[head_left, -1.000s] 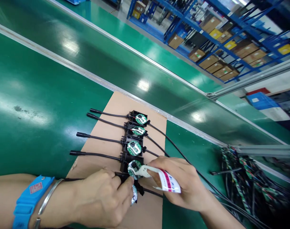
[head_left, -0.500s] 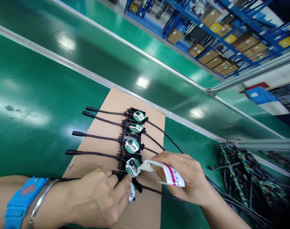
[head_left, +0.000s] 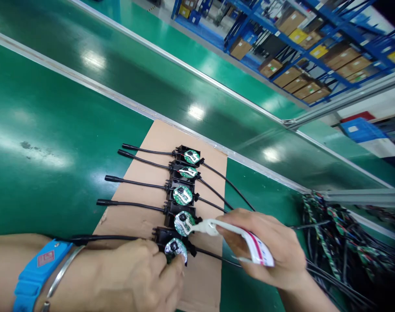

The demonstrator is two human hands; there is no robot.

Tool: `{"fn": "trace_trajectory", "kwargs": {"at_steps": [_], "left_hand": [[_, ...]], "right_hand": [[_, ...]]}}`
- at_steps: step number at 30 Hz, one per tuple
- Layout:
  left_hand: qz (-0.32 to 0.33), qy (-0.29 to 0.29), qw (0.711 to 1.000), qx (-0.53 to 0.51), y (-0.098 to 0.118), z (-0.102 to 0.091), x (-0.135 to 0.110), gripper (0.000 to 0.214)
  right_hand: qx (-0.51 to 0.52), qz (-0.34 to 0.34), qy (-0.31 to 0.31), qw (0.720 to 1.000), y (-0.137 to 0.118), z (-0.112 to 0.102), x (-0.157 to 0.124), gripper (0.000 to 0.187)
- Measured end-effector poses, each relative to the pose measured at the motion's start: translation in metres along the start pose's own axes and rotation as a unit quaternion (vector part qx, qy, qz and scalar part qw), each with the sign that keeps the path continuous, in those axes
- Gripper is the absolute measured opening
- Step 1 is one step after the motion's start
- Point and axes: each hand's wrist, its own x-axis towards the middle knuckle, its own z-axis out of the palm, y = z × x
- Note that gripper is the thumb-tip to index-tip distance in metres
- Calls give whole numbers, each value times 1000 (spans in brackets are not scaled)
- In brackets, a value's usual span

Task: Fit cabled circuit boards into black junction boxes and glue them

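Several black cabled housings with round green circuit boards [head_left: 183,194] lie in a row on a brown cardboard sheet [head_left: 142,216]. My right hand [head_left: 272,251] grips a white tube with a red stripe [head_left: 249,245]; its nozzle touches the fourth board [head_left: 183,222]. My left hand [head_left: 138,277], with a blue wrist strap and a metal bangle, pinches the nearest housing and board [head_left: 174,248] at the sheet's front edge.
The cardboard lies on a green conveyor belt [head_left: 54,130] with a metal rail behind it. A heap of wired cable assemblies [head_left: 340,242] sits at the right. Blue shelving with cardboard boxes [head_left: 298,56] stands in the background.
The nearest board, earlier tilted on edge under my left fingers, now lies flat in its housing. My left hand has slid lower and my right hand has shifted right, nozzle staying at the fourth board.
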Motion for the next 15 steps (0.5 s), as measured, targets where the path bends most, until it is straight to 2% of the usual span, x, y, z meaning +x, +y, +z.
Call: {"fn": "trace_trajectory", "kwargs": {"at_steps": [4,7,11,15], "left_hand": [[-7,1,1000,17,20,-2,-2,28],[-22,5,999,42,29,0,-3,26],[-35,15,998,58,30,3,-5,26],[-7,0,999,48,27,3,-7,31]], "right_hand": [[77,2,-19,997,-17,15,-4,19],[95,-10,-38,995,-20,32,-3,19],[100,-17,-39,994,-19,44,0,19],[90,-12,-58,994,-19,41,-1,26]]}}
